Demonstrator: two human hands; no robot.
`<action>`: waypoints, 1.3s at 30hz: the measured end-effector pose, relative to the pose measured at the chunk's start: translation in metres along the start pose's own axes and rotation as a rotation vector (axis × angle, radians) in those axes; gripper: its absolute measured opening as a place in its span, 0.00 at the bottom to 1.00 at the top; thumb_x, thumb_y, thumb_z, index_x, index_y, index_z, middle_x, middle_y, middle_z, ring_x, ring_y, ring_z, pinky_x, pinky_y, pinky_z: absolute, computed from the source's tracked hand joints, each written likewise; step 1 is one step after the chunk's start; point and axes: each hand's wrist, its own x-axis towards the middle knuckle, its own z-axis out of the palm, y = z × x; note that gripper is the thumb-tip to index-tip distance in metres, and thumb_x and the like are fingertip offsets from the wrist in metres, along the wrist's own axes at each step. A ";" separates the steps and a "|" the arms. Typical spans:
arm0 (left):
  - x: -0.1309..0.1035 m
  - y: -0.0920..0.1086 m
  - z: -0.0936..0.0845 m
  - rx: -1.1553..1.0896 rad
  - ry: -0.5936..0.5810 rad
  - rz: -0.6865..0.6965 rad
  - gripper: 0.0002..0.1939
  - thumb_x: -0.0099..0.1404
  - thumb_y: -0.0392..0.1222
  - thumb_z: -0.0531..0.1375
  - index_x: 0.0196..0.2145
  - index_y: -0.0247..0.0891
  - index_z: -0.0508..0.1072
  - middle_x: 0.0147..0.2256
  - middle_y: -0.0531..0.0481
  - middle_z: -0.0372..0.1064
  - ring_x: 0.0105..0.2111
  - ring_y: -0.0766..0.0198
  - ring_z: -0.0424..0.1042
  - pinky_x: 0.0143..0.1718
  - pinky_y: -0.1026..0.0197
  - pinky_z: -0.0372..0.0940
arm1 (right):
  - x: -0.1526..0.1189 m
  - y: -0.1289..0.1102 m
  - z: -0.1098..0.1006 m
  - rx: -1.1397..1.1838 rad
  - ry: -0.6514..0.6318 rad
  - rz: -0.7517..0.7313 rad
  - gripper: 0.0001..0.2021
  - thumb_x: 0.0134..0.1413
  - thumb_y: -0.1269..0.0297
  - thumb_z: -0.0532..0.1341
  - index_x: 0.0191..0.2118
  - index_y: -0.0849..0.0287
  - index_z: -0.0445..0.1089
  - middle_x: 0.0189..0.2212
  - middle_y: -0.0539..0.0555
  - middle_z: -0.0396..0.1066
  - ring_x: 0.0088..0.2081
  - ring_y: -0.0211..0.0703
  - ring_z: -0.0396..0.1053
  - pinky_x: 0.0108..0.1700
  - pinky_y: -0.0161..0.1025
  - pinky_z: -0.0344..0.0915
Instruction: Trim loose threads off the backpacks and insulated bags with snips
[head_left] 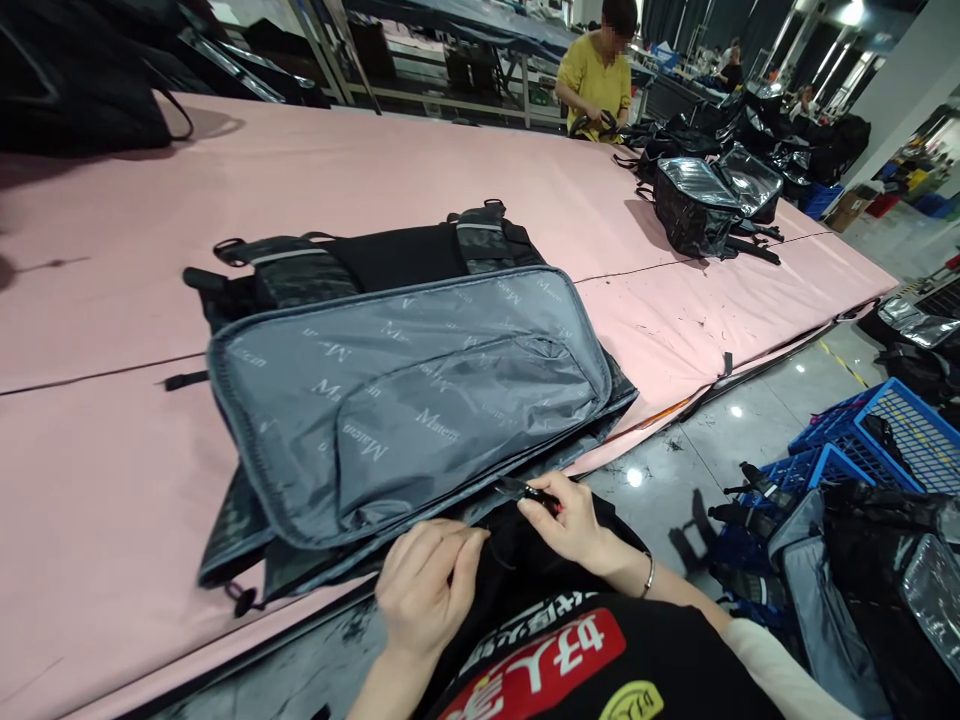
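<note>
A backpack (420, 410) lies on the pink-covered table with its grey printed lining turned up and its shoulder straps at the far side. My right hand (566, 515) grips small dark thread snips (541, 497), their blades pointing left beside the bag's near edge. Just left of them, my left hand (431, 575) is closed, thumb and forefinger pinched together at that same edge. Whatever sits between those fingertips is too small to make out.
Pink cloth covers the long table (360, 165). Silver-lined black bags (697, 205) sit at its far right, near a person in yellow (600, 80). A dark bag (82, 90) stands far left. Blue crates (892, 420) and more bags (832, 600) are on the floor at right.
</note>
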 end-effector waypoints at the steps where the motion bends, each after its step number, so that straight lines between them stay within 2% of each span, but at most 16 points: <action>1: -0.002 -0.003 -0.003 0.101 -0.002 0.044 0.03 0.59 0.32 0.60 0.30 0.38 0.71 0.25 0.50 0.70 0.28 0.62 0.68 0.32 0.60 0.62 | -0.001 0.000 0.000 0.019 0.006 -0.002 0.12 0.59 0.56 0.55 0.39 0.59 0.68 0.26 0.51 0.71 0.24 0.37 0.67 0.27 0.32 0.62; 2: -0.004 -0.008 -0.005 0.226 0.009 0.076 0.04 0.57 0.33 0.63 0.32 0.38 0.72 0.27 0.48 0.71 0.29 0.60 0.69 0.32 0.59 0.62 | -0.001 0.001 0.000 0.031 0.010 -0.011 0.13 0.60 0.56 0.54 0.39 0.60 0.68 0.26 0.51 0.71 0.25 0.37 0.68 0.27 0.32 0.62; 4: -0.009 -0.017 -0.007 0.461 0.044 0.108 0.13 0.53 0.34 0.66 0.38 0.37 0.73 0.29 0.46 0.73 0.31 0.57 0.69 0.33 0.57 0.61 | 0.001 0.003 0.002 0.020 0.019 -0.056 0.15 0.62 0.55 0.51 0.41 0.60 0.67 0.27 0.52 0.70 0.27 0.39 0.69 0.30 0.33 0.64; 6: -0.012 -0.027 -0.006 0.600 0.070 0.131 0.16 0.52 0.34 0.67 0.40 0.38 0.73 0.30 0.47 0.74 0.31 0.56 0.68 0.34 0.56 0.60 | 0.006 0.006 0.008 -0.027 0.035 -0.115 0.16 0.62 0.53 0.51 0.44 0.61 0.66 0.30 0.54 0.71 0.30 0.40 0.69 0.33 0.35 0.65; 10: -0.009 -0.040 -0.002 0.670 0.125 0.218 0.16 0.50 0.31 0.67 0.38 0.40 0.74 0.28 0.50 0.74 0.29 0.57 0.68 0.33 0.56 0.57 | 0.022 0.015 0.023 -0.183 0.020 -0.208 0.15 0.62 0.57 0.54 0.48 0.60 0.67 0.35 0.55 0.73 0.33 0.40 0.70 0.36 0.34 0.66; 14: 0.006 -0.040 -0.006 0.622 0.093 0.242 0.13 0.51 0.30 0.66 0.36 0.39 0.74 0.28 0.51 0.74 0.29 0.58 0.69 0.32 0.57 0.58 | 0.043 0.020 0.029 -0.319 0.061 -0.245 0.13 0.63 0.65 0.51 0.41 0.58 0.73 0.27 0.52 0.73 0.27 0.37 0.68 0.32 0.33 0.64; 19: 0.025 -0.037 -0.020 0.553 -0.060 0.101 0.04 0.59 0.35 0.60 0.34 0.38 0.74 0.29 0.49 0.74 0.28 0.60 0.69 0.30 0.59 0.59 | 0.057 0.024 0.025 -0.328 0.043 -0.298 0.12 0.61 0.64 0.54 0.36 0.56 0.76 0.22 0.50 0.71 0.24 0.35 0.67 0.30 0.32 0.63; 23: 0.038 -0.042 -0.029 0.356 -0.294 -0.096 0.11 0.65 0.41 0.53 0.32 0.38 0.74 0.29 0.49 0.73 0.30 0.60 0.70 0.34 0.59 0.63 | 0.055 0.024 0.024 -0.342 0.021 -0.345 0.13 0.60 0.65 0.54 0.35 0.55 0.76 0.20 0.49 0.70 0.22 0.35 0.66 0.30 0.33 0.63; 25: 0.048 -0.045 -0.032 0.301 -0.453 -0.233 0.15 0.65 0.45 0.49 0.32 0.39 0.74 0.30 0.48 0.73 0.34 0.57 0.71 0.36 0.58 0.63 | 0.055 0.018 0.023 -0.393 -0.035 -0.298 0.11 0.58 0.68 0.55 0.36 0.55 0.76 0.22 0.49 0.71 0.25 0.36 0.68 0.33 0.33 0.62; 28: 0.066 -0.046 -0.034 0.278 -0.689 -0.424 0.16 0.63 0.45 0.47 0.33 0.40 0.74 0.34 0.47 0.73 0.39 0.53 0.71 0.38 0.56 0.63 | 0.062 0.002 0.017 -0.456 -0.165 -0.150 0.11 0.53 0.73 0.57 0.38 0.55 0.75 0.28 0.49 0.73 0.31 0.37 0.70 0.34 0.31 0.60; 31: 0.084 -0.044 -0.035 0.279 -0.865 -0.538 0.16 0.61 0.44 0.46 0.33 0.41 0.72 0.38 0.47 0.74 0.40 0.52 0.71 0.37 0.55 0.62 | 0.077 -0.016 0.008 -0.476 -0.298 0.014 0.07 0.55 0.69 0.58 0.36 0.54 0.73 0.32 0.49 0.73 0.35 0.37 0.70 0.32 0.32 0.57; 35: 0.097 -0.043 -0.035 0.304 -0.957 -0.581 0.15 0.60 0.44 0.45 0.31 0.43 0.71 0.36 0.47 0.74 0.37 0.51 0.72 0.34 0.56 0.60 | 0.099 -0.029 0.001 -0.468 -0.441 0.172 0.10 0.60 0.58 0.57 0.32 0.55 0.72 0.26 0.48 0.72 0.30 0.38 0.69 0.27 0.33 0.52; 39: 0.094 -0.047 -0.033 0.314 -0.909 -0.546 0.14 0.60 0.44 0.46 0.29 0.43 0.71 0.35 0.48 0.75 0.34 0.53 0.73 0.30 0.58 0.60 | 0.108 -0.029 0.002 -0.464 -0.498 0.206 0.12 0.58 0.54 0.59 0.31 0.55 0.71 0.25 0.48 0.72 0.29 0.39 0.68 0.26 0.33 0.49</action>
